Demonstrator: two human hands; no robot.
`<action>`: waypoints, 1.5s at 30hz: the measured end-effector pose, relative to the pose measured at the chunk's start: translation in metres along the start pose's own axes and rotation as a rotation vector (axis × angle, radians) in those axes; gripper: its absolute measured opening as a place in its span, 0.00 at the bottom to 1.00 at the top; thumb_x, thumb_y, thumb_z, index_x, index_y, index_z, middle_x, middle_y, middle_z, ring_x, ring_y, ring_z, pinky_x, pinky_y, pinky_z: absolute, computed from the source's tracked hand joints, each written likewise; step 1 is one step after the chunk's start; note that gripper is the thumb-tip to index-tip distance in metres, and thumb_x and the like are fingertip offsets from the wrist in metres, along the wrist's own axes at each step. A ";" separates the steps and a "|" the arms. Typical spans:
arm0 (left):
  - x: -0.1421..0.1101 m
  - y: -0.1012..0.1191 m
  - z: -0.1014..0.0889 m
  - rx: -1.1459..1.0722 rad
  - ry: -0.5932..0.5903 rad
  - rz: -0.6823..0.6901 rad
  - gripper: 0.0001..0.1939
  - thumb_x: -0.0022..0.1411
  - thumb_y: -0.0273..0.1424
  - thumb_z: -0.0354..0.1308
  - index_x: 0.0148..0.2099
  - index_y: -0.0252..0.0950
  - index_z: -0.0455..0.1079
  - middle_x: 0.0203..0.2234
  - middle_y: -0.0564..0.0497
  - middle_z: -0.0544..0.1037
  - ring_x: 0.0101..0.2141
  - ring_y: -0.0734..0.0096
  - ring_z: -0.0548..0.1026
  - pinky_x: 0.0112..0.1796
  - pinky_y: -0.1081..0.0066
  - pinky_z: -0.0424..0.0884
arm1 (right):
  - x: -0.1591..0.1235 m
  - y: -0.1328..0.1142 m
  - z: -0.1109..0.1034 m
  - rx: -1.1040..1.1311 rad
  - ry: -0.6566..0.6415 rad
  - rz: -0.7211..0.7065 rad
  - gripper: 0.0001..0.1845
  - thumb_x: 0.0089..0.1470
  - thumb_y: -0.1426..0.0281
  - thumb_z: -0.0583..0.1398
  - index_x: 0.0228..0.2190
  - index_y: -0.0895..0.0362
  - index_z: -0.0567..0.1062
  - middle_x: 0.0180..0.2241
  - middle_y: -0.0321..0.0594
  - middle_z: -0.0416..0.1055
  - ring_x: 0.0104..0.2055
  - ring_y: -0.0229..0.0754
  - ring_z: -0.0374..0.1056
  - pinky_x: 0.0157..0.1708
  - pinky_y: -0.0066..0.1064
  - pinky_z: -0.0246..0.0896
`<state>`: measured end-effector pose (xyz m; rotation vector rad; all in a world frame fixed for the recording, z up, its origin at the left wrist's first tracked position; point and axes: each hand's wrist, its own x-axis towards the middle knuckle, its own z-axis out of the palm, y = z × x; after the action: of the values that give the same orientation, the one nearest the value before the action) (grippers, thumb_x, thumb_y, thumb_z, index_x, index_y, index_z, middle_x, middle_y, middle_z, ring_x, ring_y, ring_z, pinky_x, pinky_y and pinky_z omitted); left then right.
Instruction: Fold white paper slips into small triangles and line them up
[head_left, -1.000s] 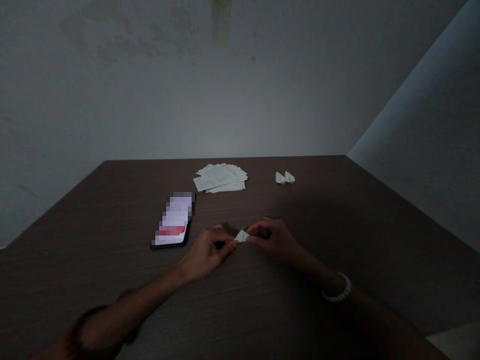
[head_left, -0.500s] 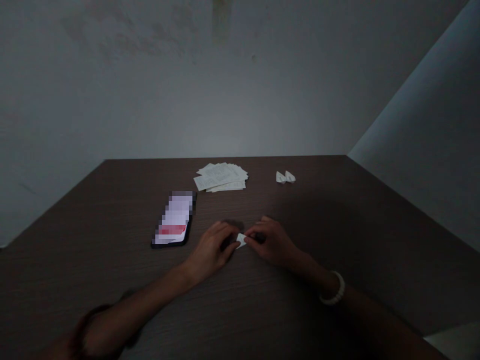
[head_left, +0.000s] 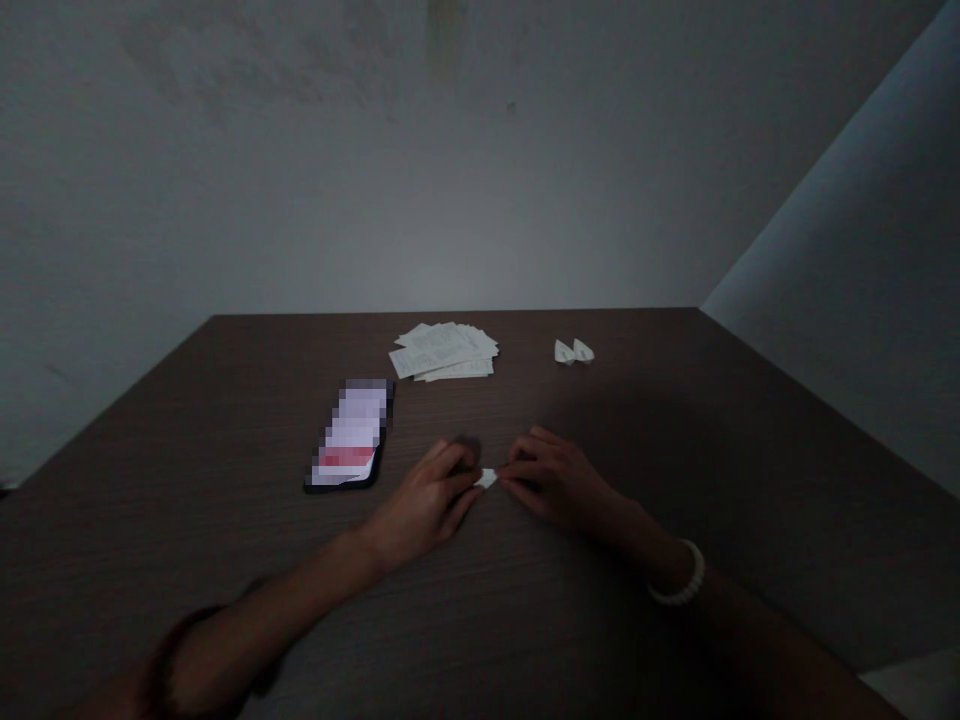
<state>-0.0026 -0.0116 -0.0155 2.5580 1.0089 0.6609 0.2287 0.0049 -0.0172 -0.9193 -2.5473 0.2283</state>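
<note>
Between my two hands, low over the dark table, is a small folded piece of white paper (head_left: 487, 479). My left hand (head_left: 426, 505) pinches its left end between thumb and fingers. From the other side, my right hand (head_left: 559, 478) grips the right tip with thumb and forefinger. Most of the paper shows only as a small white patch, its ends covered by the fingertips. Farther back on the right stand small folded white paper pieces (head_left: 574, 352), pointed at the top and side by side.
A loose pile of printed paper slips (head_left: 444, 351) lies near the table's back edge. Left of my hands rests a phone (head_left: 349, 435) with a lit, blurred screen. The wooden table (head_left: 247, 420) meets a grey wall (head_left: 337, 200) behind.
My right hand has shifted slightly right, its fingertips now at the paper's right tip. The paper's visible patch looks flatter and narrower. My left hand stays nearly in place, still pinching.
</note>
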 end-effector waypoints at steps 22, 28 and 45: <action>0.002 -0.003 -0.009 -0.046 -0.068 0.079 0.11 0.67 0.26 0.51 0.43 0.33 0.76 0.38 0.45 0.74 0.39 0.65 0.71 0.42 0.64 0.70 | -0.003 -0.008 -0.004 -0.154 -0.099 -0.142 0.14 0.54 0.73 0.58 0.43 0.53 0.74 0.39 0.42 0.68 0.40 0.44 0.60 0.40 0.36 0.54; 0.005 -0.006 -0.014 -0.098 -0.089 0.105 0.11 0.67 0.25 0.51 0.43 0.34 0.75 0.38 0.46 0.74 0.40 0.66 0.71 0.42 0.65 0.69 | -0.004 -0.006 -0.004 -0.154 -0.091 -0.252 0.17 0.54 0.75 0.58 0.47 0.57 0.72 0.44 0.43 0.71 0.44 0.45 0.60 0.43 0.37 0.56; 0.004 -0.007 -0.009 -0.096 -0.049 0.064 0.10 0.65 0.30 0.55 0.43 0.34 0.76 0.38 0.45 0.75 0.41 0.64 0.72 0.43 0.62 0.70 | 0.000 -0.012 -0.004 -0.063 -0.098 -0.159 0.12 0.52 0.75 0.57 0.40 0.54 0.73 0.43 0.44 0.66 0.44 0.45 0.60 0.44 0.39 0.56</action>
<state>-0.0087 -0.0032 -0.0101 2.5192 0.8617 0.6436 0.2235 -0.0041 -0.0097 -0.7399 -2.7162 0.1495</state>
